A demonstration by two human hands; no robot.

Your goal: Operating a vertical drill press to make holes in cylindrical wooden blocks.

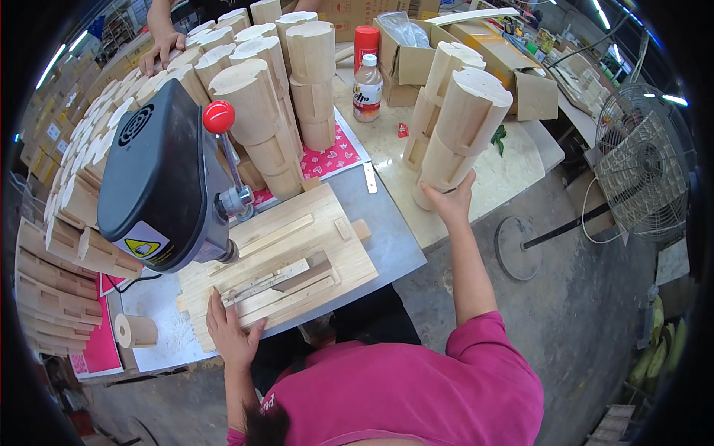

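Pink sleeve (446,386) fills the bottom of my view. Left hand (232,332) lies flat, fingers spread, on the near edge of the wooden jig (297,253) under the drill press (160,175), red knob (219,117) up top. Right hand (451,202) is wrapped round the base of a stack of notched wooden cylinders (457,126), tilted, on the table (513,167) right of the jig. More cylinder stacks (286,89) stand behind the press. A co-worker's hand (161,50) rests on blocks at top left. Floor fan (643,167) far right.
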